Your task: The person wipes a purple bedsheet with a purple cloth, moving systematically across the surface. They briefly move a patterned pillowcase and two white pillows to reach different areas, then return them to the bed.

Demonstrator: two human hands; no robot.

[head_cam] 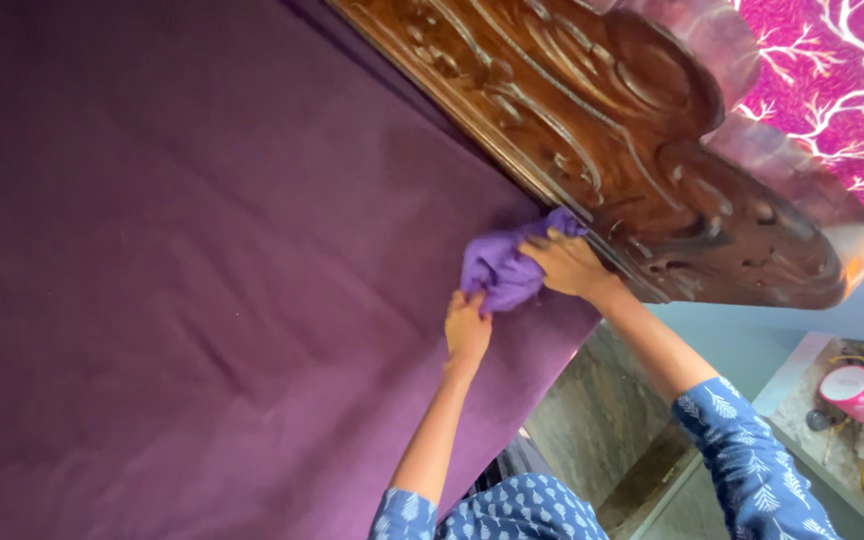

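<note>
Both our hands clutch the bunched purple cloth (505, 268) mid-frame: right hand (570, 266) pressing its upper right end toward the carved headboard (592, 110), left hand (467, 330) pinching below.

Purple cloth (500, 268): soft, crumpled into a loose bunch. It lies on the dark purple bed sheet (202, 250), against the lower edge of the carved wooden headboard (602, 110).

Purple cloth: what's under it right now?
The cloth lies bunched on the purple sheet, against the carved headboard. Left hand and right hand hold it. What lies directly beneath is covered.
</note>
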